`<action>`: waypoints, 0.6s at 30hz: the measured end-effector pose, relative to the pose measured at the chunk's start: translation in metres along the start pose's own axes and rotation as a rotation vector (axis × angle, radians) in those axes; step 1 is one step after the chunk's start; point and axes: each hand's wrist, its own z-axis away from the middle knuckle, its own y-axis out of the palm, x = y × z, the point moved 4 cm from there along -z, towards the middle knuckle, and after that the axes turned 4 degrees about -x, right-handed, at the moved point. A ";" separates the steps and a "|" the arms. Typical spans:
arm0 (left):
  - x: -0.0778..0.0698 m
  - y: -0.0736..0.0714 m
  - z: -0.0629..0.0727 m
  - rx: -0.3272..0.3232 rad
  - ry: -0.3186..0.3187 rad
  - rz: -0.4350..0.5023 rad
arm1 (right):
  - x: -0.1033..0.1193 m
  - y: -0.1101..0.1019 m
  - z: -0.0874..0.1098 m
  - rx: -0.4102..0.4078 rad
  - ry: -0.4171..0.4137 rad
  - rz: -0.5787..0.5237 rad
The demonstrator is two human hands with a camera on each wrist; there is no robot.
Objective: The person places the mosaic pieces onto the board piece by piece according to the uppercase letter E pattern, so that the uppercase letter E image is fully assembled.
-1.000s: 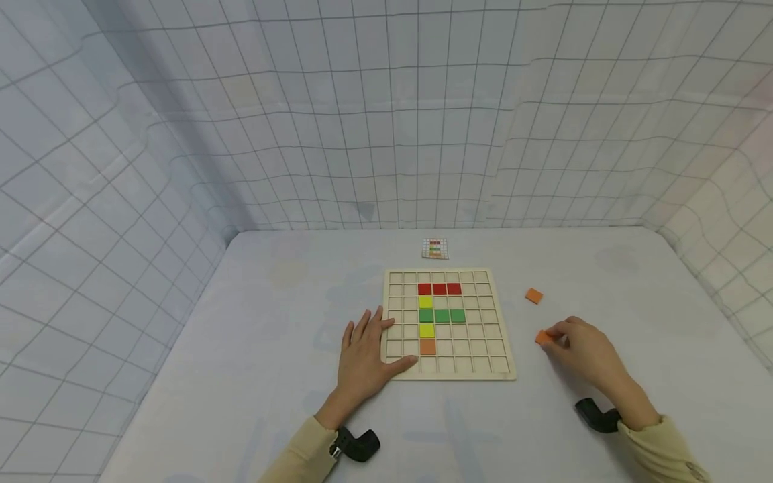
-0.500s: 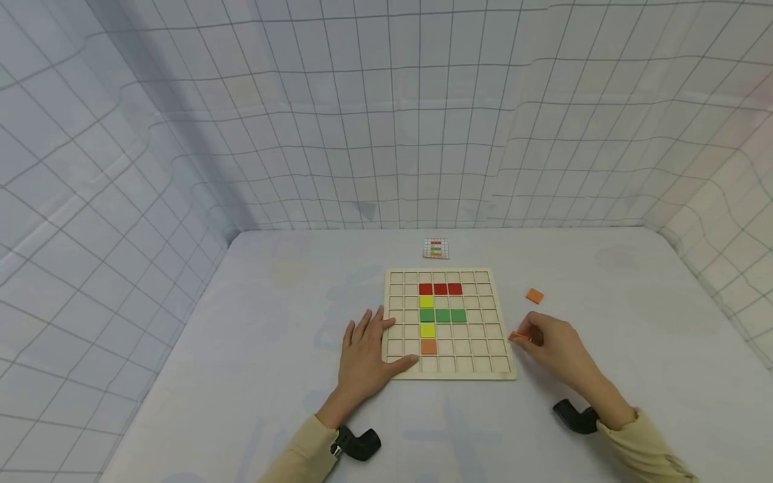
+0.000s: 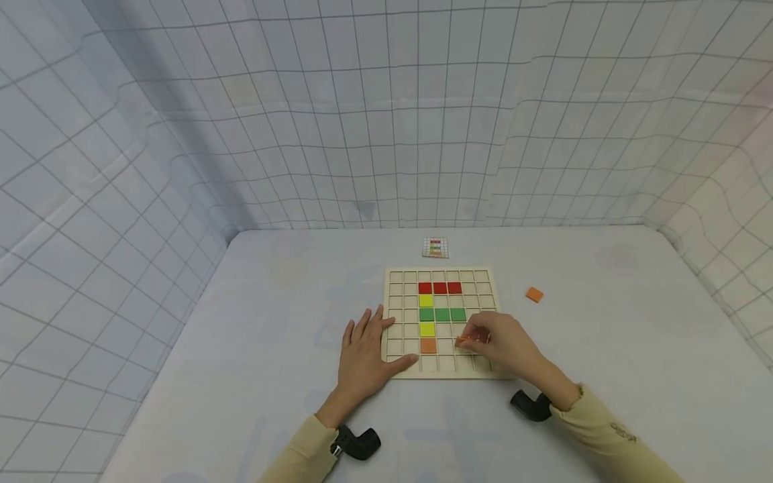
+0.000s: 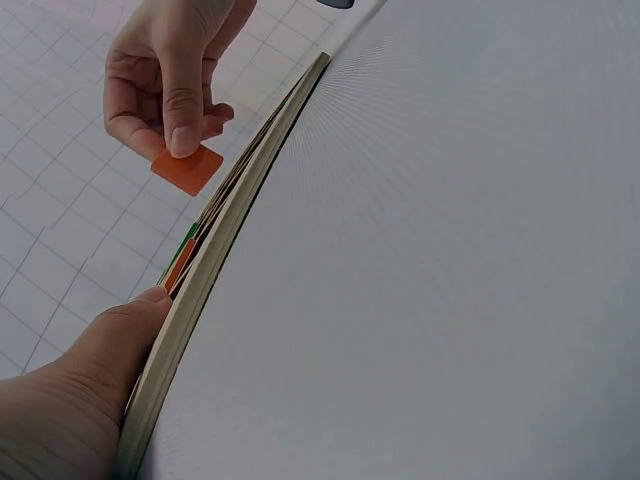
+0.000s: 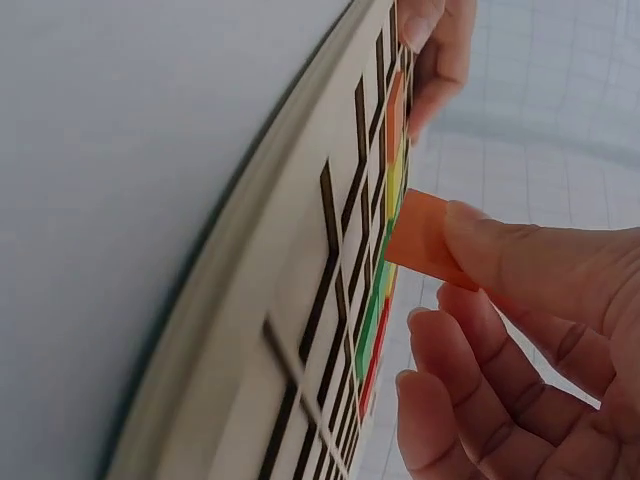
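A pale wooden grid board [image 3: 398,283] lies on the table, with red, yellow, green and orange square tiles set in some cells. My left hand [image 3: 362,355] rests on its left edge, fingers spread, thumb over the near left corner. Between thumb and index finger my right hand [image 3: 504,342] pinches an orange tile [image 5: 428,238], held above the board's lower middle. In the left wrist view that same orange tile [image 4: 188,170] shows raised off the board. The set orange tile [image 3: 428,345] sits to its left in the lower part of the grid.
One loose orange tile [image 3: 534,294] lies on the table right of the board. Behind the board is a small card [image 3: 435,247] printed with a coloured grid pattern. White gridded curtains [image 3: 386,134] enclose the table at the back and sides.
My right hand has picked an orange tile off the table and carried it left over the board. My left hand has stayed in place on the board's edge.
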 end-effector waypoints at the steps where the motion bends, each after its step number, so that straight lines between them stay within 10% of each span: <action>1: 0.000 0.000 0.000 0.003 -0.001 0.000 | 0.002 0.003 -0.002 0.009 -0.003 0.000; 18: 0.000 0.000 0.000 0.013 -0.011 -0.006 | 0.013 0.022 -0.014 0.093 0.036 0.075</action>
